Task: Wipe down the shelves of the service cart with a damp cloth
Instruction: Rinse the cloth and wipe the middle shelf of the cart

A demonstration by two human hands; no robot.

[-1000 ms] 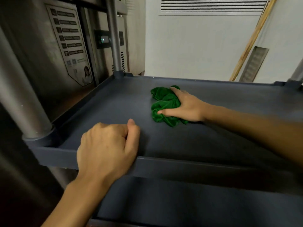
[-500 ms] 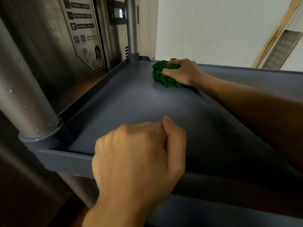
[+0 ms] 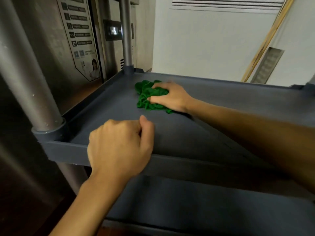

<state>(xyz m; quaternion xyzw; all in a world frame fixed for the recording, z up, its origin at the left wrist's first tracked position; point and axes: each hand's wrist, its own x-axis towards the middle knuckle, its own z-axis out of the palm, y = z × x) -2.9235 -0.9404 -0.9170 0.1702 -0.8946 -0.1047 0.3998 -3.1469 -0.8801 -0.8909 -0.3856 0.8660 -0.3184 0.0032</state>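
The right hand point(image 3: 172, 97), fingers curled round it, presses the bunched green cloth point(image 3: 144, 97) onto the far left part of the cart's grey shelf point(image 3: 230, 103), while the left hand point(image 3: 119, 147) rests as a closed fist on the shelf's front rim, holding nothing.

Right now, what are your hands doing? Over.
Right hand gripping green cloth on shelf. Left hand curled over shelf's front rim. Corner post just beyond cloth.

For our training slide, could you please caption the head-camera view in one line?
Right hand presses a green cloth onto the cart shelf while the left hand rests curled on its front rim.
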